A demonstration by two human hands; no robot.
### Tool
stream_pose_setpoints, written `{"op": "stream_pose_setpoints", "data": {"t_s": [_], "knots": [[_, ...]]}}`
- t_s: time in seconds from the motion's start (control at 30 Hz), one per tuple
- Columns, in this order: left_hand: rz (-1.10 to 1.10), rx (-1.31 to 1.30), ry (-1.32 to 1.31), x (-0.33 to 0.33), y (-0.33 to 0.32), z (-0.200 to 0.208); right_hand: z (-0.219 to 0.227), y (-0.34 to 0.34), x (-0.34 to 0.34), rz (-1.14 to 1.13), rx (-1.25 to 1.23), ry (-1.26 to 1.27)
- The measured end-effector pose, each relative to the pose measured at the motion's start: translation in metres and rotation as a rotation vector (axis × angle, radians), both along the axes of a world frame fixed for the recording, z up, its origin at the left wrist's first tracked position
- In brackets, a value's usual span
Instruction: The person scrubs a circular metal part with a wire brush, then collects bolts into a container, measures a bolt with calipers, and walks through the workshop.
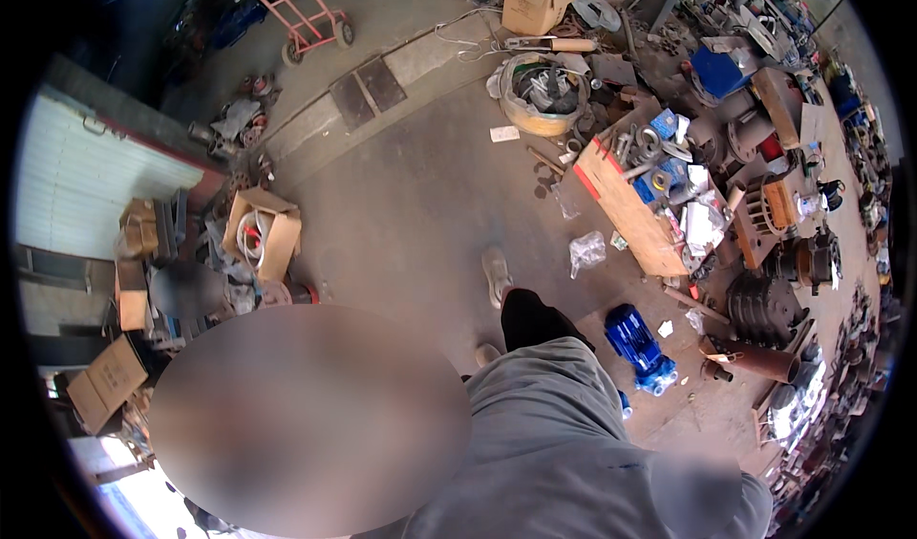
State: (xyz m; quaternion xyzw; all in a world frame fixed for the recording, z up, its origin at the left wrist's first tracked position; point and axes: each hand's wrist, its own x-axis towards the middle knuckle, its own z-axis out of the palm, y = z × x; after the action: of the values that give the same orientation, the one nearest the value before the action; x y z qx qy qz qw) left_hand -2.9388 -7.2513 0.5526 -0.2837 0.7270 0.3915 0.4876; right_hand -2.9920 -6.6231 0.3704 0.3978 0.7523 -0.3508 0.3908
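Note:
Neither my left hand nor my right hand can be made out. A large blurred patch covers the lower left, and a smaller one lies at the lower right. Grey clothing (544, 434) fills the lower middle, with a dark trouser leg (540, 319) and a light shoe (496, 276) above it on the floor. Just right of the clothing lies a blue finned electric motor (632, 336). Farther right, a wooden-sided bench (626, 209) is heaped with metal rings, small blue boxes and papers.
Metal parts crowd the right side, among them a rusty pipe (764, 362) and a dark ribbed housing (764, 305). A round bin (540, 123) and stacked cardboard boxes (538, 4) stand ahead. Leftward are an open carton (279, 243) and a red hand truck (301, 28).

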Motion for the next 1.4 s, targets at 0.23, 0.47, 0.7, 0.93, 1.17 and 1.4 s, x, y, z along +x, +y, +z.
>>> {"op": "stream_pose_setpoints", "data": {"t_s": [0.23, 0.47, 0.7, 0.93, 1.17, 1.4], "knots": [[-0.253, -0.074, -0.114, -0.244, -0.064, 0.02, -0.057, -0.021, -0.169, 0.174, -0.06, -0.313], [-0.855, -0.134, -0.168, -0.542, -0.188, 0.111, -0.073, 0.016, -0.597, 0.812, 0.184, -0.096], [-0.735, -0.359, -0.205, -0.925, -0.121, 0.235, 0.132, -0.13, -1.172, 0.23, 0.117, 1.131], [-0.69, -0.418, 0.597, -1.199, -0.184, 0.265, 0.134, -0.248, -1.35, 1.02, -0.082, 0.659], [-0.693, -0.212, 0.694, -1.517, -0.212, 0.343, 0.135, -0.129, -1.398, 0.006, -0.072, 0.507], [-0.906, -0.264, 0.465, -1.832, -0.192, 0.333, 0.122, -0.058, -1.626, -0.285, 0.059, 0.78]]}}
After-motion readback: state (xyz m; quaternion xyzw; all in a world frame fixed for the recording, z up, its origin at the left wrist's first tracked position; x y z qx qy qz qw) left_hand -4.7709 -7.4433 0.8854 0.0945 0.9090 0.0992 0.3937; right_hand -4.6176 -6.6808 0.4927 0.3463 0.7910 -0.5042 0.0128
